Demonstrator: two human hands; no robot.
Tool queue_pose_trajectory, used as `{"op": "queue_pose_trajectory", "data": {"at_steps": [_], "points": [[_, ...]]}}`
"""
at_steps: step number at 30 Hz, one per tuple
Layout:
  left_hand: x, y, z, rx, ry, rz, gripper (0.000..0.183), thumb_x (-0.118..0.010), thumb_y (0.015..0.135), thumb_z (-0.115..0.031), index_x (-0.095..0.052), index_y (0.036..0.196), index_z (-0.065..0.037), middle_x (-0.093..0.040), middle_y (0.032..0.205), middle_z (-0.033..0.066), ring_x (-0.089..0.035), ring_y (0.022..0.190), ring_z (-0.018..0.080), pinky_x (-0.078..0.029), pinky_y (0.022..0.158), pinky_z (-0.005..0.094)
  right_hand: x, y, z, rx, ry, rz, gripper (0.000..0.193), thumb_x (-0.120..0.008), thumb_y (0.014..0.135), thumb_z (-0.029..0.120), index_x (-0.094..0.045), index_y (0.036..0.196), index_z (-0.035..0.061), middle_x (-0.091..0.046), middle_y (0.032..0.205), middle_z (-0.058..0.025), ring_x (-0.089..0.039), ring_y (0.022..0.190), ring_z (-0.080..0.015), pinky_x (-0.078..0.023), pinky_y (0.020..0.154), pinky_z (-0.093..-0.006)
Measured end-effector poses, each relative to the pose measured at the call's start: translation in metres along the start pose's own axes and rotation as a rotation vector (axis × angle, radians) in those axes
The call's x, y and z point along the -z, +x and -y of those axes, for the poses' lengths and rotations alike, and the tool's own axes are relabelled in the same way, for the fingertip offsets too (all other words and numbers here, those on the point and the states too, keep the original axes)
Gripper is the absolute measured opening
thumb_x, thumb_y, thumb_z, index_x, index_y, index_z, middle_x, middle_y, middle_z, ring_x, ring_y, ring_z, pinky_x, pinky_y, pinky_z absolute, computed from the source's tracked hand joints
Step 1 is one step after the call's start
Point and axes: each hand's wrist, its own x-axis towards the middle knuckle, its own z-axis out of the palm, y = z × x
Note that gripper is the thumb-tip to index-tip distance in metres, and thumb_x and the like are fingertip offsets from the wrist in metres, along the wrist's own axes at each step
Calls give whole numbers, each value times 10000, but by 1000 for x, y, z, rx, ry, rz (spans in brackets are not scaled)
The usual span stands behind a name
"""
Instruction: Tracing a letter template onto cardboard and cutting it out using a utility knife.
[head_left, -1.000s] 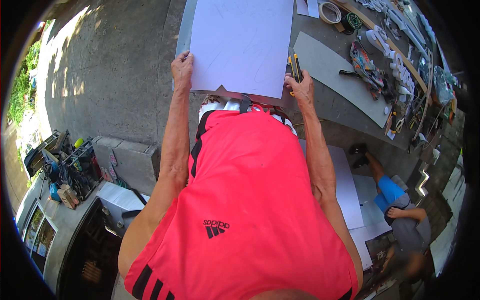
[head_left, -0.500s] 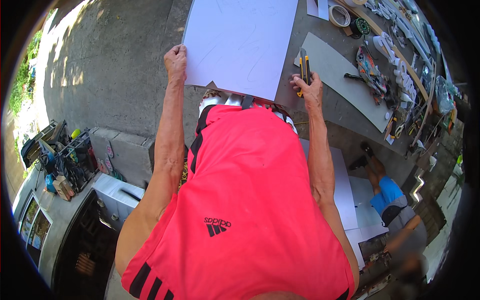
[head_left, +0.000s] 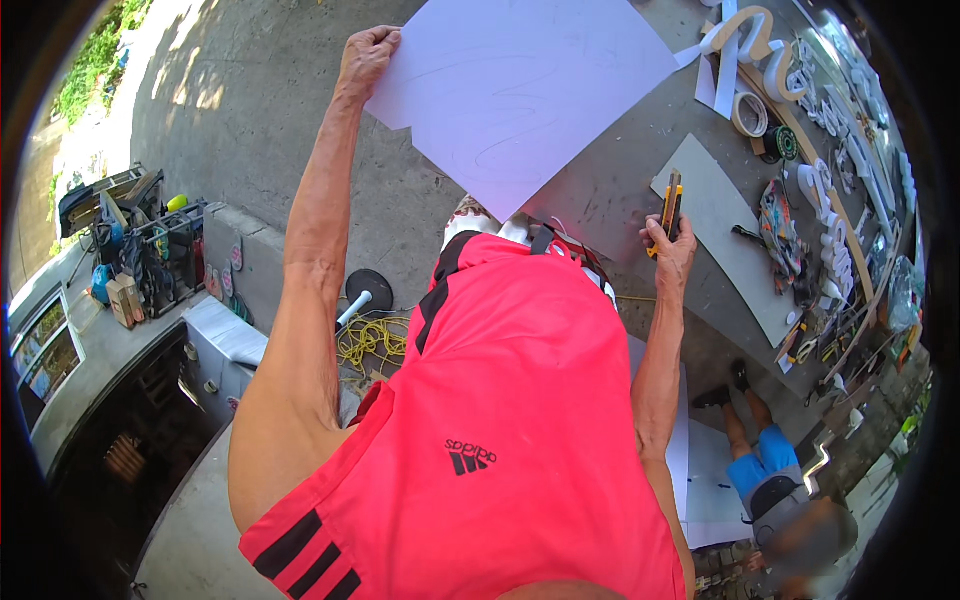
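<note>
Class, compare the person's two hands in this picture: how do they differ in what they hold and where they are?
The left hand grips the corner of a large white sheet, arm stretched far out. The right hand holds a small yellow-and-black utility knife, nearer the body. Both are closed on something, above the concrete floor.

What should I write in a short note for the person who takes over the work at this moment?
Left hand: grips one corner of the large white sheet, lifted over the concrete floor.
Right hand: holds the yellow utility knife, off the sheet.
Done: sheet has a curved pencil outline and a stepped cut along one edge.
Left: the outline itself looks uncut.
Nearby: tape roll, grey board.
</note>
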Motion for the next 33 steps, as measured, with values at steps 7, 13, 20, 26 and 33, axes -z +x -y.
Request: {"op": "queue_pose_trajectory", "data": {"at_steps": [7,13,20,26,33], "points": [[-6,52,-41,-147,197,412,227,-630,1020,-200,-739,1126,-32,-696,888,-35,-592,756,50,-511,705,242,15,-22,9,1,25,-119,190,-753,924,153,-629,1019,45,-697,867,-45,-680,694,-131,-534,607,-268],[-80,113,-84,-565,439,768,118,-561,760,-14,-669,800,9,-583,625,59,-471,642,168,-412,620,355,34,-35,4,10,128,-204,209,-721,956,167,-610,1071,31,-713,938,-92,-706,745,-173,-562,614,-291],[-213,110,-124,-979,881,954,118,-593,770,-145,-692,804,-93,-674,762,148,-630,718,322,-462,665,462,5,-34,8,-56,225,-127,303,-689,971,167,-550,1197,21,-710,1129,-155,-731,916,-228,-579,614,-293],[-291,22,-111,-1024,1032,622,246,-648,964,-177,-732,1187,-239,-692,1184,16,-547,1232,219,-419,1031,471,-17,-33,-16,-82,304,-164,353,-697,961,160,-550,1243,6,-697,1170,-150,-711,1039,-234,-603,624,-302],[-265,-53,-37,-783,689,107,652,-759,861,-367,-543,1433,-143,-481,1499,180,-376,1405,426,-283,1124,606,-20,-35,-18,-100,277,-238,385,-682,961,148,-536,1273,-23,-665,1237,-153,-716,1018,-241,-616,631,-309]]}}
